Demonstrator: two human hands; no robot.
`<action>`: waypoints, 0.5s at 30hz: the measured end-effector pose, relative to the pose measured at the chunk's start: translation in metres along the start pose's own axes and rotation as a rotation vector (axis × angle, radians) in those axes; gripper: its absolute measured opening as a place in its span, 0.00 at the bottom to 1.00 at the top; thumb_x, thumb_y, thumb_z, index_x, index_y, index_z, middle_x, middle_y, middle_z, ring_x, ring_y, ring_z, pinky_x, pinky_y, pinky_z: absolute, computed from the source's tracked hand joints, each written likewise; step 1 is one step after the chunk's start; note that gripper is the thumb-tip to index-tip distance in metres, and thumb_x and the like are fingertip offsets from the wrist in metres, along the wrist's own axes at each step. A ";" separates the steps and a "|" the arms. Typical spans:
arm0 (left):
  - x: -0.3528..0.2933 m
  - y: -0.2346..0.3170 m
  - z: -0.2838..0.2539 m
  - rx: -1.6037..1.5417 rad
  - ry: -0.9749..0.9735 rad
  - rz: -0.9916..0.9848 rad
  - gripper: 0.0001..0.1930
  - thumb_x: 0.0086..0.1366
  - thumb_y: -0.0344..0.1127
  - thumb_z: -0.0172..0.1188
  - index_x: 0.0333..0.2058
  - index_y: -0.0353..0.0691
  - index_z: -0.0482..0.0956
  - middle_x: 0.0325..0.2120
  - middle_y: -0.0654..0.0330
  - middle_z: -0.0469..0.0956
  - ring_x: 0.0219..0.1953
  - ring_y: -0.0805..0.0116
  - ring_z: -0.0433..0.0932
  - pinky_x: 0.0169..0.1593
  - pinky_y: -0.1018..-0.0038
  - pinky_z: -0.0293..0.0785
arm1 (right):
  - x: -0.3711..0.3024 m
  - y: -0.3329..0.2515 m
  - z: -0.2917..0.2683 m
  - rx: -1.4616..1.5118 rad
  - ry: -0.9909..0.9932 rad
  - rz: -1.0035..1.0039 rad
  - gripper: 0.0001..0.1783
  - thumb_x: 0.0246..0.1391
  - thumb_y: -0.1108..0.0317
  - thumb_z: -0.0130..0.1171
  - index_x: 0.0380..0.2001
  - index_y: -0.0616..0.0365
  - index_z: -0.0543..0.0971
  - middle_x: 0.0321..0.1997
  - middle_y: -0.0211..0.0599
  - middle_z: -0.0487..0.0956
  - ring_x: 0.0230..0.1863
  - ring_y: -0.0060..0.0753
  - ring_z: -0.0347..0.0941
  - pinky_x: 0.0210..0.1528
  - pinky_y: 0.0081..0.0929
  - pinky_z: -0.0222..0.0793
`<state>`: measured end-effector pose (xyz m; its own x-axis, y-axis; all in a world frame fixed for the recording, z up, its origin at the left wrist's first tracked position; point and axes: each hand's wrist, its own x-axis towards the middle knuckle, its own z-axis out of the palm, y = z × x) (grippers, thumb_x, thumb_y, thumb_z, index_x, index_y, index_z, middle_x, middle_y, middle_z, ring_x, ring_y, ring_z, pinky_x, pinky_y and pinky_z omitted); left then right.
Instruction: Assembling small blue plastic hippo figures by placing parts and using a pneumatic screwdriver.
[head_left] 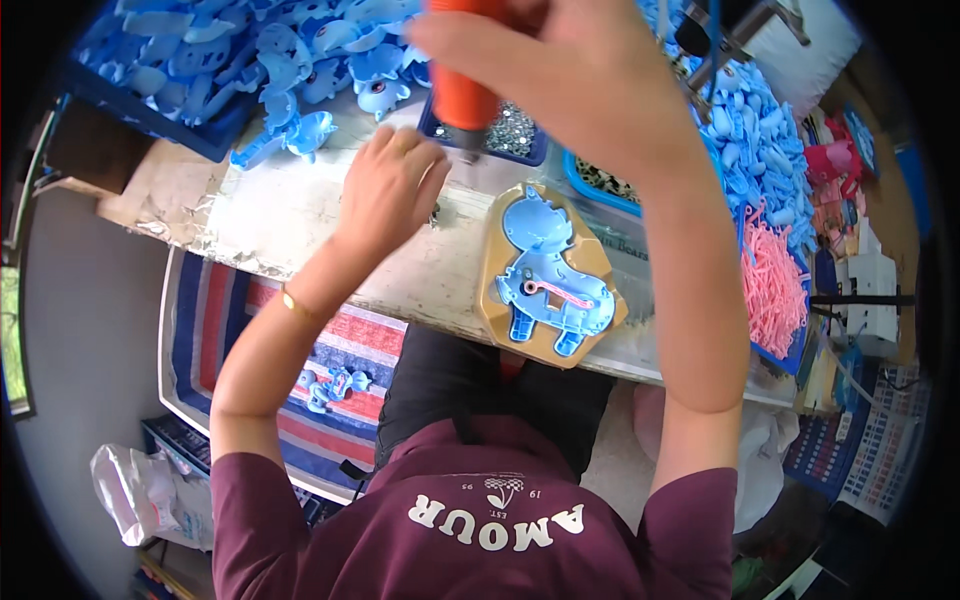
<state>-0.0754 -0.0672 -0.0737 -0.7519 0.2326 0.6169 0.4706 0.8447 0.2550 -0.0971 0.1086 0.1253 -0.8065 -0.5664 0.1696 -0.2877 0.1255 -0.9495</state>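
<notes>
My right hand (575,75) is wrapped round an orange electric screwdriver (462,95), blurred by motion, its dark tip pointing down over the workbench. My left hand (392,185) is held over the bench to the left of that tip, fingers curled; whatever is in them is hidden. Small dark metal bits (434,213) lie beside its thumb side. Below my right hand sits a tan, angular holder (492,290) with a light-blue, animal-shaped plastic toy shell (538,225) in it, hollow side up. A pink strip (565,293) with a small ring lies inside the shell.
Blue toy parts (330,60) heap up at the far left, more (755,140) at the right. A dark-blue tray of screws (512,132), a blue-rimmed tub (600,185) and a basket of pink strips (772,285) border the bench. A striped-cloth-lined bin (300,350) holds finished-looking blue pieces.
</notes>
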 end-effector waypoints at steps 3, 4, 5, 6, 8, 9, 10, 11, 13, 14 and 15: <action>0.035 -0.019 0.024 0.139 -0.079 0.053 0.10 0.59 0.42 0.63 0.31 0.42 0.83 0.29 0.59 0.78 0.38 0.57 0.75 0.42 0.63 0.72 | -0.016 0.029 -0.005 0.091 0.135 -0.055 0.20 0.54 0.72 0.64 0.49 0.62 0.71 0.33 0.29 0.75 0.27 0.21 0.74 0.31 0.20 0.72; 0.045 -0.023 0.035 0.208 -0.144 0.009 0.13 0.59 0.47 0.64 0.33 0.42 0.84 0.31 0.59 0.80 0.39 0.57 0.77 0.43 0.63 0.73 | -0.019 0.037 -0.002 0.029 0.175 -0.076 0.19 0.57 0.67 0.63 0.48 0.62 0.72 0.34 0.29 0.76 0.28 0.18 0.74 0.32 0.17 0.71; 0.061 -0.020 0.046 0.199 -0.135 0.009 0.13 0.59 0.47 0.64 0.33 0.42 0.84 0.31 0.59 0.80 0.39 0.57 0.77 0.43 0.63 0.73 | -0.022 0.049 -0.006 0.017 0.176 -0.075 0.19 0.57 0.67 0.63 0.48 0.62 0.72 0.34 0.29 0.76 0.28 0.18 0.74 0.32 0.17 0.71; 0.074 -0.018 0.054 0.244 -0.348 -0.106 0.16 0.57 0.50 0.66 0.34 0.43 0.85 0.33 0.59 0.82 0.41 0.57 0.79 0.45 0.64 0.74 | -0.023 0.064 -0.009 -0.031 0.184 -0.191 0.24 0.55 0.65 0.65 0.52 0.62 0.71 0.45 0.34 0.75 0.40 0.25 0.74 0.44 0.25 0.71; 0.088 -0.013 0.057 0.282 -0.561 -0.223 0.19 0.56 0.54 0.67 0.36 0.44 0.86 0.36 0.58 0.84 0.43 0.57 0.81 0.46 0.65 0.75 | -0.029 0.074 -0.015 -0.100 0.191 -0.240 0.28 0.53 0.66 0.64 0.55 0.66 0.71 0.56 0.39 0.74 0.53 0.29 0.72 0.55 0.31 0.71; 0.098 -0.009 0.051 0.282 -0.691 -0.254 0.21 0.56 0.56 0.67 0.37 0.44 0.86 0.39 0.57 0.84 0.44 0.57 0.81 0.47 0.65 0.76 | -0.032 0.073 -0.017 -0.106 0.190 -0.238 0.28 0.53 0.66 0.64 0.55 0.66 0.71 0.56 0.39 0.74 0.53 0.29 0.72 0.55 0.31 0.71; 0.103 -0.005 0.047 0.283 -0.823 -0.284 0.23 0.55 0.58 0.68 0.38 0.44 0.86 0.41 0.56 0.84 0.46 0.57 0.82 0.48 0.65 0.77 | -0.035 0.073 -0.019 -0.105 0.211 -0.214 0.27 0.53 0.66 0.64 0.55 0.66 0.72 0.56 0.39 0.74 0.53 0.29 0.72 0.54 0.31 0.71; 0.104 -0.006 0.047 0.282 -0.822 -0.284 0.23 0.55 0.58 0.68 0.38 0.44 0.86 0.41 0.56 0.84 0.46 0.57 0.82 0.48 0.65 0.77 | -0.038 0.073 -0.021 -0.102 0.231 -0.192 0.27 0.52 0.65 0.64 0.54 0.66 0.72 0.55 0.39 0.74 0.53 0.29 0.72 0.53 0.31 0.72; 0.102 -0.009 0.044 0.207 -0.816 -0.317 0.23 0.55 0.55 0.69 0.42 0.44 0.85 0.41 0.54 0.84 0.46 0.57 0.82 0.48 0.65 0.78 | -0.041 0.073 -0.025 -0.118 0.233 -0.199 0.27 0.53 0.63 0.61 0.54 0.66 0.71 0.54 0.39 0.74 0.52 0.29 0.73 0.52 0.31 0.73; 0.100 -0.011 0.045 0.207 -0.817 -0.315 0.23 0.55 0.55 0.69 0.42 0.44 0.85 0.41 0.54 0.84 0.46 0.57 0.82 0.48 0.65 0.78 | -0.042 0.072 -0.027 -0.127 0.233 -0.209 0.27 0.53 0.62 0.60 0.54 0.66 0.71 0.54 0.39 0.74 0.53 0.30 0.72 0.52 0.32 0.74; 0.097 -0.014 0.045 0.161 -0.756 -0.313 0.16 0.57 0.50 0.65 0.38 0.48 0.85 0.35 0.56 0.84 0.42 0.57 0.83 0.44 0.63 0.78 | -0.044 0.072 -0.029 -0.135 0.232 -0.218 0.27 0.54 0.62 0.59 0.54 0.66 0.71 0.54 0.40 0.74 0.53 0.30 0.72 0.52 0.32 0.74</action>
<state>-0.1753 -0.0350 -0.0506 -0.9713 0.1883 -0.1453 0.1600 0.9693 0.1864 -0.0972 0.1666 0.0577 -0.8100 -0.3931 0.4352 -0.5197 0.1370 -0.8433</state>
